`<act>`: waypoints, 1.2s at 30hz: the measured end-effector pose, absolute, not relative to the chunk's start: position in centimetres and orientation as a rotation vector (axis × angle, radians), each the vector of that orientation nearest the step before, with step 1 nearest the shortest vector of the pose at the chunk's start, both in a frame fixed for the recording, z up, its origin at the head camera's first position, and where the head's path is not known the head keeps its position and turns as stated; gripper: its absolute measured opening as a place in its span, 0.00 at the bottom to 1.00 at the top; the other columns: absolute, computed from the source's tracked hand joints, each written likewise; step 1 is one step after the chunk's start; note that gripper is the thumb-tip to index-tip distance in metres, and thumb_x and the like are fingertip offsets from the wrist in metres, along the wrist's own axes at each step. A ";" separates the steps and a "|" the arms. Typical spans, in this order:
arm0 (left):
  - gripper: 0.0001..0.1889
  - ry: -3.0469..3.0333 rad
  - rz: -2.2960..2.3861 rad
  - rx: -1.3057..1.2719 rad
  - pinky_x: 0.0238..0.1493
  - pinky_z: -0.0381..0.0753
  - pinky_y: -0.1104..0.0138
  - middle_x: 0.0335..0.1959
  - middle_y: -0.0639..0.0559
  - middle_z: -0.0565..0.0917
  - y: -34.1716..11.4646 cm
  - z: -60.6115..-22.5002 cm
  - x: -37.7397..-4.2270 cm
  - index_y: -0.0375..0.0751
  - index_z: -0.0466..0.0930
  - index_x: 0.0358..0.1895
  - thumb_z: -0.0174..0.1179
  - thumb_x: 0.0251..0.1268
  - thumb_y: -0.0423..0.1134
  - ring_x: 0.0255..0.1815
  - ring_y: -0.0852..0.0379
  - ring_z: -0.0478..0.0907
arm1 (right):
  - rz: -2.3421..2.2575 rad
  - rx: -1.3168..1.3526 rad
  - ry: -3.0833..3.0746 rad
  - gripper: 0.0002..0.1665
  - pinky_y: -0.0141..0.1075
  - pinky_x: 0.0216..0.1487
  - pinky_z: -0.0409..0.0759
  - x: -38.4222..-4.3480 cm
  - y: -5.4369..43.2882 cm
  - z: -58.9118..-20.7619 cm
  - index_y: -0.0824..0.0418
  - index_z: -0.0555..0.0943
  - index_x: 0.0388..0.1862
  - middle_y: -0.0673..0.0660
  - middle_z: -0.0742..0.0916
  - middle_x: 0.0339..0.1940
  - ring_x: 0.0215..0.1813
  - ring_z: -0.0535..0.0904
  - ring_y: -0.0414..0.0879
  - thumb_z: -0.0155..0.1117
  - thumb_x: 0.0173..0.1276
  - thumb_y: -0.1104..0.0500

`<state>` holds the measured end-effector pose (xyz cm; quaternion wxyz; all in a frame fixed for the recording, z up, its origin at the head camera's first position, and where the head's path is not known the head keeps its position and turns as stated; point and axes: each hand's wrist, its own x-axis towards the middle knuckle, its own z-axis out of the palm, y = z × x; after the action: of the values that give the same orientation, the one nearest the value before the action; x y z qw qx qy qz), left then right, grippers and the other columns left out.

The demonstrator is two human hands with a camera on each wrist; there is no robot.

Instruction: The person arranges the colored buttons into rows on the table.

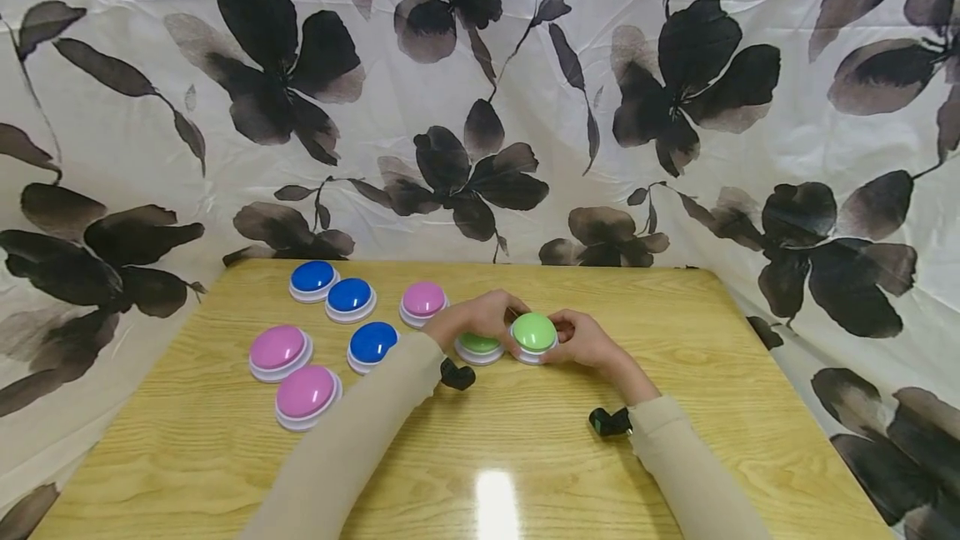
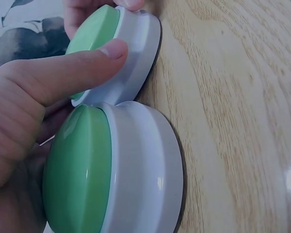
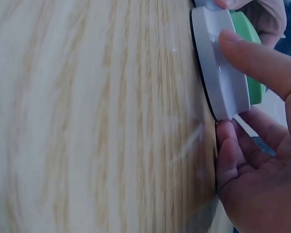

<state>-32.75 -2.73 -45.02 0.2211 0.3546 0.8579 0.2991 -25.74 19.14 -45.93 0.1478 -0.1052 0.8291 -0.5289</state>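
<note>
Both hands are at a green push button [image 1: 534, 332] with a white base, on the wooden table. My left hand [image 1: 491, 313] holds it from the left, its thumb [image 2: 82, 70] lying on the white base. From the right, my right hand [image 1: 588, 343] grips the same button, thumb [image 3: 252, 60] on the near side of the base and fingers curled at its edge. A second green button [image 2: 77, 170] sits just left of the first, close against it. Beneath my left hand it is partly covered in the head view.
Left on the table [image 1: 525, 448] stand three blue buttons [image 1: 349, 296] and three pink buttons [image 1: 277, 348]. One pink button [image 1: 423, 300] is right behind the left wrist, and the left sleeve overlaps one blue button [image 1: 372, 343]. A floral cloth [image 1: 570, 132] hangs behind the table.
</note>
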 end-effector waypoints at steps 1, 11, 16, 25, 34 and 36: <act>0.37 2.371 0.828 0.979 0.57 0.73 0.68 0.54 0.51 0.81 -2.7 -45.1 -32.7 0.38 0.75 0.62 0.79 0.44 0.40 0.53 0.57 0.77 | -1.515 -0.303 2.390 0.39 0.37 0.43 0.78 -25.7 19.2 -46.0 0.73 0.71 0.61 0.67 0.79 0.51 0.48 0.76 0.59 0.78 0.50 0.68; 0.37 2.373 0.855 0.965 0.55 0.73 0.69 0.53 0.51 0.81 -3.1 -45.0 -32.5 0.38 0.75 0.62 0.79 0.43 0.39 0.52 0.58 0.77 | -1.525 -0.312 2.449 0.40 0.35 0.40 0.77 -26.1 19.1 -47.2 0.67 0.74 0.59 0.60 0.81 0.45 0.42 0.76 0.50 0.81 0.46 0.64; 0.37 2.361 0.859 0.971 0.55 0.74 0.69 0.53 0.51 0.82 -3.3 -44.9 -32.3 0.38 0.76 0.62 0.79 0.43 0.39 0.51 0.58 0.78 | -1.520 -0.370 2.436 0.42 0.36 0.42 0.77 -25.9 18.9 -47.3 0.70 0.71 0.61 0.62 0.80 0.48 0.44 0.76 0.51 0.80 0.48 0.64; 0.40 2.490 0.831 1.039 0.60 0.73 0.59 0.63 0.40 0.75 -5.0 -42.2 -32.0 0.31 0.69 0.66 0.76 0.48 0.41 0.60 0.45 0.74 | -1.382 -0.334 2.600 0.48 0.50 0.54 0.75 -25.1 18.2 -45.3 0.65 0.67 0.69 0.65 0.73 0.63 0.58 0.72 0.59 0.80 0.51 0.60; 0.28 2.466 0.925 0.990 0.60 0.73 0.55 0.60 0.39 0.76 -9.6 -38.7 -30.9 0.32 0.74 0.62 0.69 0.59 0.37 0.59 0.39 0.73 | -1.398 -0.508 2.618 0.36 0.48 0.52 0.77 -23.5 16.7 -41.7 0.65 0.71 0.65 0.65 0.78 0.59 0.56 0.76 0.59 0.74 0.60 0.58; 0.27 2.488 0.911 0.978 0.59 0.74 0.55 0.59 0.38 0.77 -10.9 -38.5 -30.3 0.32 0.74 0.62 0.68 0.60 0.37 0.58 0.41 0.75 | -1.399 -0.561 2.597 0.34 0.48 0.52 0.77 -23.1 15.9 -41.3 0.64 0.73 0.64 0.65 0.79 0.58 0.55 0.76 0.60 0.73 0.60 0.58</act>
<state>-30.32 -10.94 -38.46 0.1578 0.3420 0.8699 0.3184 -23.10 15.92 -41.31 0.0692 -0.1864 0.8629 -0.4647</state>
